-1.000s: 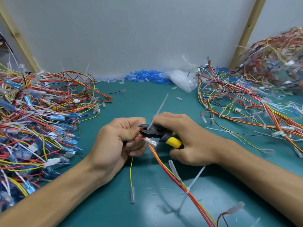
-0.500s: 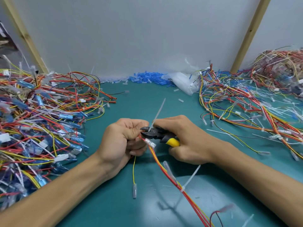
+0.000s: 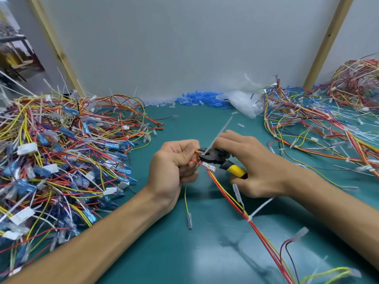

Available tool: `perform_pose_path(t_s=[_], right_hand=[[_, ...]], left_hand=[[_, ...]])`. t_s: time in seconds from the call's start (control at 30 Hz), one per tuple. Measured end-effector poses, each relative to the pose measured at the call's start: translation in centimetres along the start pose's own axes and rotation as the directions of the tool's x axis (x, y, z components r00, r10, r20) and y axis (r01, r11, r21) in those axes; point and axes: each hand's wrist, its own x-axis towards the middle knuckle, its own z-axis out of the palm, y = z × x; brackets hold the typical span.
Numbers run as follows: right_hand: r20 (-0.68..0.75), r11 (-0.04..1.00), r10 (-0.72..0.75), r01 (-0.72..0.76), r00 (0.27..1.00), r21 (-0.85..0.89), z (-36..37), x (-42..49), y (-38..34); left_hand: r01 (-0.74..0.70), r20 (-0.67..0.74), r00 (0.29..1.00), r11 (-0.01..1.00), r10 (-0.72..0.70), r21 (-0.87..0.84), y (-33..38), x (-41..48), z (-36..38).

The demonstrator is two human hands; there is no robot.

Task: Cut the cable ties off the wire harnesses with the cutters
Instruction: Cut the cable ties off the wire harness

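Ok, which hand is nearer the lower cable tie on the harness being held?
Right. The right hand is just above the lower cable tie; the left hand is farther off, up-left.

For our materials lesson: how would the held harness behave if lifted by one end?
Probably floppy: the harness droops from the left hand and curves over the table. Likely light: that hand alone holds it. Its yellow wire would dangle, perhaps snag.

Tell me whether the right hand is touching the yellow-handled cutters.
Touching. The head view shows the right hand gripping the yellow-handled black cutters, fingers curled round the handles with no gap.
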Motion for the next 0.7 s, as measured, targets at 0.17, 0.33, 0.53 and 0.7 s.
perform_pose_path(t_s=[0.17, 0.33, 0.53, 0.7], right_hand=[[-0.006, 1.0, 0.015, -0.015, 1.0, 0.0, 0.3, 0.1, 0.0], [-0.007, 0.999, 0.028, -0.028, 1.0, 0.018, 0.8, 0.1, 0.5], [0.005, 0.995, 0.025, -0.026, 1.0, 0.093, 1.3, 0.0, 0.9], [0.03, 0.995, 0.049, -0.052, 0.998, 0.088, 1.3, -0.1, 1.0]], left_hand=[[-0.025, -0.013, 1.0, 1.0, 0.025, 0.004, 0.0, 0.2, -0.4], [-0.004, 0.038, 0.999, 0.999, 0.003, 0.047, -0.2, 0.2, -0.4], [0.004, 0.053, 0.999, 0.999, -0.006, 0.042, -0.3, -0.2, -0.3], [0.027, 0.049, 0.998, 0.999, -0.028, 0.03, -0.4, -0.3, -0.2]])
